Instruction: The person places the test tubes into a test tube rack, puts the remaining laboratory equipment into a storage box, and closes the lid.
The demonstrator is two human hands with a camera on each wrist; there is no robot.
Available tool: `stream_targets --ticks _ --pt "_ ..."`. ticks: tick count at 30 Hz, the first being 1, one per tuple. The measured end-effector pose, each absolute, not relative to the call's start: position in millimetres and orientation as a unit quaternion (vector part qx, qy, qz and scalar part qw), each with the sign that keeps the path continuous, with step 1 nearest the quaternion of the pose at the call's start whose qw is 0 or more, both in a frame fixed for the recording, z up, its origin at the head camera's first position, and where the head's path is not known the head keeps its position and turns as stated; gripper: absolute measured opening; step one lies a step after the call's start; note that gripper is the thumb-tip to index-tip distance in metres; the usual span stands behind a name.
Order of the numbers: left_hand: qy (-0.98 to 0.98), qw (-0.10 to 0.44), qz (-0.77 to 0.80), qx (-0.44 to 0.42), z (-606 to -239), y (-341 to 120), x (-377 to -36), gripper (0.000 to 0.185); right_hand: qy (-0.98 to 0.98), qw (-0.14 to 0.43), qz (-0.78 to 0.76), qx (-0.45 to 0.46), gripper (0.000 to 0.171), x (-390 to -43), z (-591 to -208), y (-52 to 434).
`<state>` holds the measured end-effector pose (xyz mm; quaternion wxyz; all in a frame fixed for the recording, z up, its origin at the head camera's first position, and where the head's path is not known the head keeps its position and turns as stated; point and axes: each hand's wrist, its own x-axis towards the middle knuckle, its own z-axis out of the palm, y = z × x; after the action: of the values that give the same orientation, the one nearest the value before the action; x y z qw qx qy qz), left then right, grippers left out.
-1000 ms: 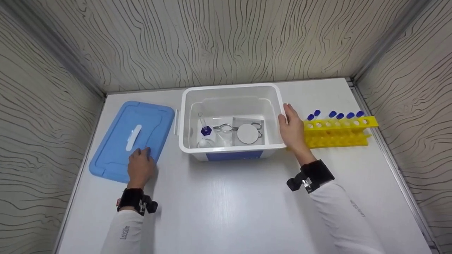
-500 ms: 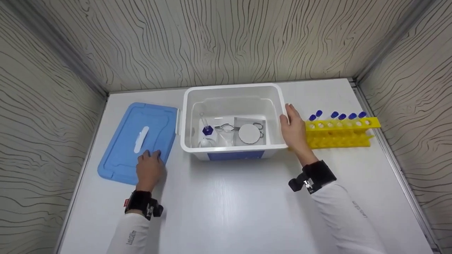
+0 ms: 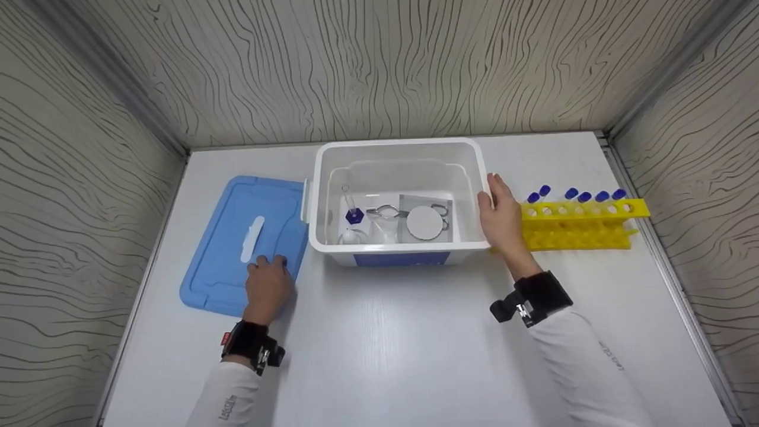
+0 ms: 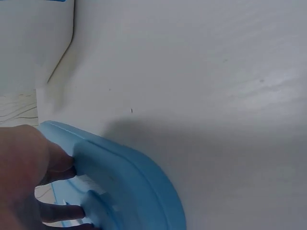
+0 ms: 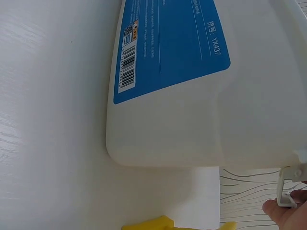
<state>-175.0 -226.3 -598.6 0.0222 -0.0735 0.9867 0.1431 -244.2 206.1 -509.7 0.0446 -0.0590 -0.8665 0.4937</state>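
Observation:
A white storage box (image 3: 403, 245) with a blue label stands uncovered at the back middle of the table. Its blue lid (image 3: 219, 237), with a white handle, lies flat to its left, the far right corner close by the box's left latch (image 3: 305, 201). Fingertips of my left hand (image 3: 270, 289) press on the lid's near right part. At the box's right side my right hand (image 3: 503, 222) holds the white side latch (image 5: 283, 187), thumb near the rim. Inside lie a purple-based glass cylinder (image 3: 354, 214), tongs (image 3: 386, 211), a white disc (image 3: 424, 223) and partly covered scissors (image 3: 442, 210).
To the right of the box, a yellow test tube rack (image 3: 578, 225) holds several blue-capped tubes (image 3: 571, 194), close beside my right hand. Patterned panels (image 3: 391, 71) enclose the white table (image 3: 385, 344) at the back and both sides.
My left hand has slid the lid to the right, nearer the box. My right hand has stayed at the box's right side. The whole head view has shifted slightly.

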Motion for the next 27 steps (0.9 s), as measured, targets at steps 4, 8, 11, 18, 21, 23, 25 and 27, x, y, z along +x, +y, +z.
stream_targets --ticks 4,8,11,18,21,23,25,27 --pt "0.988 0.014 0.141 -0.067 -597 -226 -174 0.033 -0.864 0.052 0.498 -0.057 0.052 -244 -510 207" --pt "0.985 0.001 0.156 -0.067 -594 -233 -177 0.031 -0.863 0.058 0.499 -0.052 0.051 -244 -511 207" --pt "0.983 0.004 0.168 -0.073 -591 -239 -182 0.030 -0.863 0.059 0.499 -0.051 0.052 -244 -511 207" --pt "0.977 -0.015 0.190 -0.097 -588 -255 -201 0.032 -0.866 0.054 0.494 -0.058 0.052 -243 -510 207" --pt "0.973 -0.028 0.200 -0.109 -590 -262 -208 0.035 -0.867 0.052 0.492 -0.057 0.053 -244 -510 206" --pt "0.971 -0.024 0.206 -0.116 -592 -267 -213 0.039 -0.866 0.050 0.493 -0.058 0.053 -244 -510 206" --pt "0.970 -0.007 0.210 -0.120 -594 -271 -215 0.044 -0.867 0.050 0.492 -0.058 0.053 -244 -510 206" --pt "0.970 0.012 0.208 -0.125 -596 -274 -216 0.047 -0.869 0.048 0.489 -0.060 0.053 -243 -509 206"
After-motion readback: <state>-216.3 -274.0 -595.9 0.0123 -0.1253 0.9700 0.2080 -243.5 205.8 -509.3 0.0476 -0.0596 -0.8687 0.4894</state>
